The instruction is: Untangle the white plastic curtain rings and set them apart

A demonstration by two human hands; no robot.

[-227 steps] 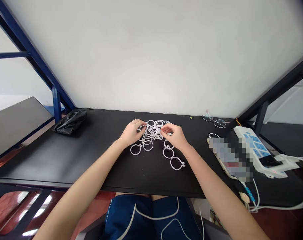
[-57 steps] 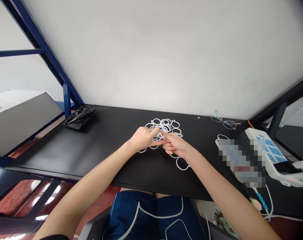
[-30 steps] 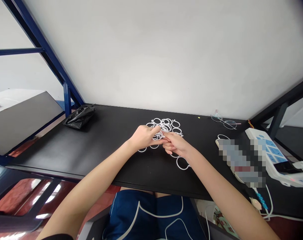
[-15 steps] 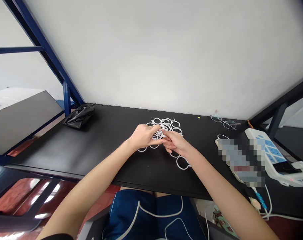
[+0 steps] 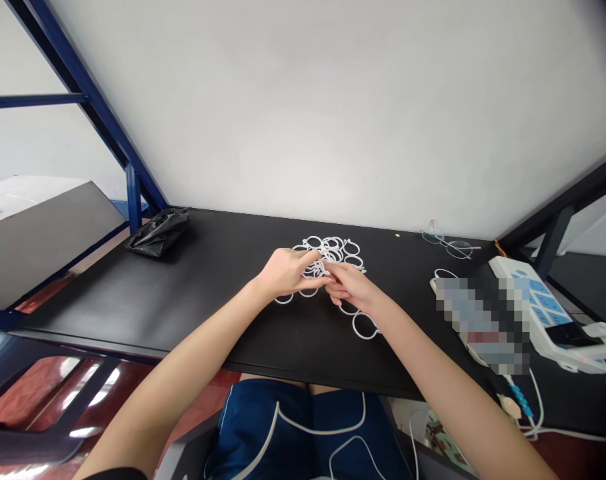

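Note:
My left hand and my right hand meet over a cluster of white curtain rings on the black table. Between them is a small bunch of white curtain rings, which the left thumb and fingers close around from the left. My right thumb and fingertips pinch at the right side of that bunch; the exact grip is hidden by the fingers. Loose white rings with small eyelets lie just behind the hands. Another ring rests beside my right wrist, partly covered by it.
A crumpled black plastic bag lies at the table's left. Eyeglasses sit near the wall at the right. In front of them are a blurred-out phone-like item and a white power strip with cables. White cable also crosses my lap.

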